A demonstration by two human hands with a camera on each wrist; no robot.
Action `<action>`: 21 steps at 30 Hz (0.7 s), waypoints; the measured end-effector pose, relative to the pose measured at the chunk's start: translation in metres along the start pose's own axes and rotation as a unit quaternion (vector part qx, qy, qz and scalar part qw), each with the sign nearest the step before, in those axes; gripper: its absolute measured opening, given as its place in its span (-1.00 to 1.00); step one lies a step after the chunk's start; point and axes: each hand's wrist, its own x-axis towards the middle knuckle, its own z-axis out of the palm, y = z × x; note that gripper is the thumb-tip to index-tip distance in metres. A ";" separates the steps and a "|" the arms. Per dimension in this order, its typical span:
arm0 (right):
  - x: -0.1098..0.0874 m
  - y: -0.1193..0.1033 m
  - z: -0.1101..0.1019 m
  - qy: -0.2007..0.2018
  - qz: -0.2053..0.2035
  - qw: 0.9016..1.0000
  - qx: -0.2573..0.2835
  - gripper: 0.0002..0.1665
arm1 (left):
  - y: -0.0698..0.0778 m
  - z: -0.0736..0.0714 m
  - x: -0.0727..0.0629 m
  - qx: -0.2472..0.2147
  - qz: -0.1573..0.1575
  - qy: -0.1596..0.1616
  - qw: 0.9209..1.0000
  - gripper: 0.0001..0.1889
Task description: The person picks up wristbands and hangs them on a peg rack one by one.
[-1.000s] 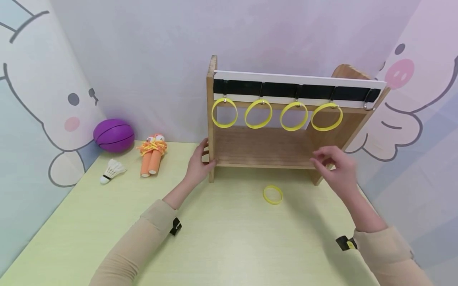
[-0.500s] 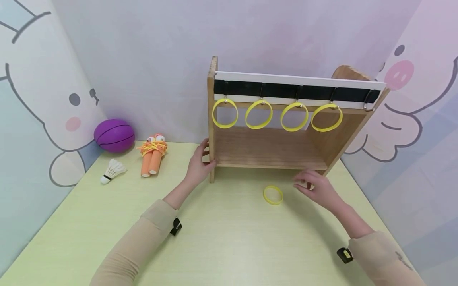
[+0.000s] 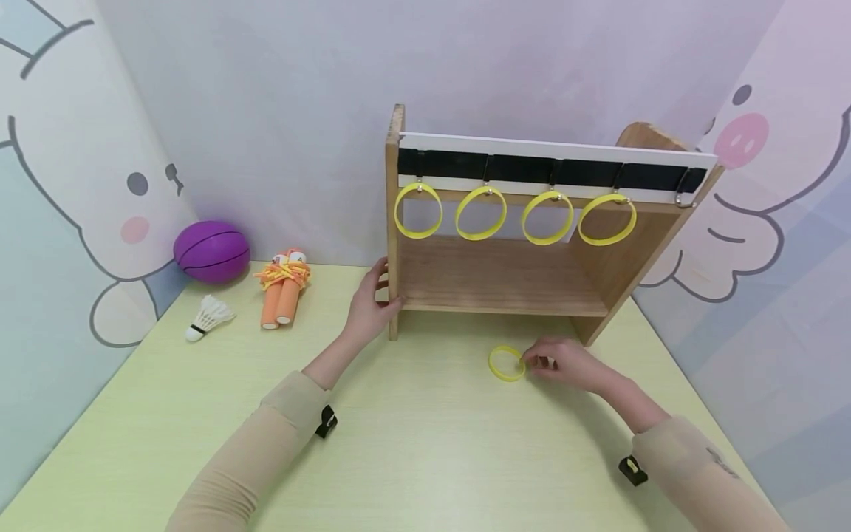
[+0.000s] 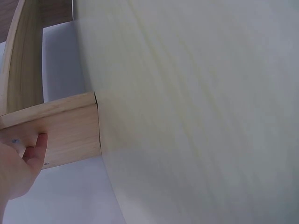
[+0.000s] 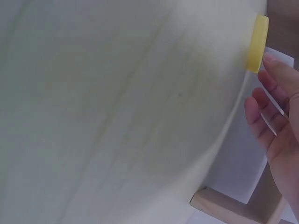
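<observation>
A wooden shelf [image 3: 499, 277] stands on the table. My left hand [image 3: 368, 309] holds its left side panel, thumb at the front edge and fingers on the outer face [image 4: 70, 130]. On the table before the shelf lies a yellow ring [image 3: 508, 379], like a wristband. At its right edge are the fingertips of my right hand [image 3: 565, 363]. In the right wrist view the thumb and index finger stand apart close to the yellow ring [image 5: 258, 44], the other fingers loosely bent.
Several yellow rings hang from hooks on the shelf's white and black rail [image 3: 518, 168]; the rightmost hook [image 3: 685, 199] is bare. To the left are a purple ball [image 3: 212, 253], a shuttlecock [image 3: 210, 318] and an orange toy [image 3: 286, 292] with yarn hair. Printed walls enclose the table.
My right hand has come down and left from the shelf's right side to the ring on the table. My left hand stays at the side panel.
</observation>
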 end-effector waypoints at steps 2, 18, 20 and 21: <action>0.001 0.002 0.003 -0.007 -0.005 1.000 -0.001 -0.76 | 0.000 0.000 0.000 -0.001 0.000 0.001 1.000 -0.18; 0.004 0.001 0.007 -0.029 0.000 0.999 0.020 -0.81 | 0.000 0.000 0.001 0.008 0.002 -0.003 1.000 -0.17; 0.004 0.000 0.007 -0.029 0.002 0.999 0.025 -0.79 | -0.001 0.000 0.001 0.011 0.003 -0.002 1.000 -0.17; 0.004 0.000 0.007 -0.026 0.003 0.999 0.027 -0.78 | -0.001 0.000 0.000 0.011 0.004 -0.001 1.000 -0.17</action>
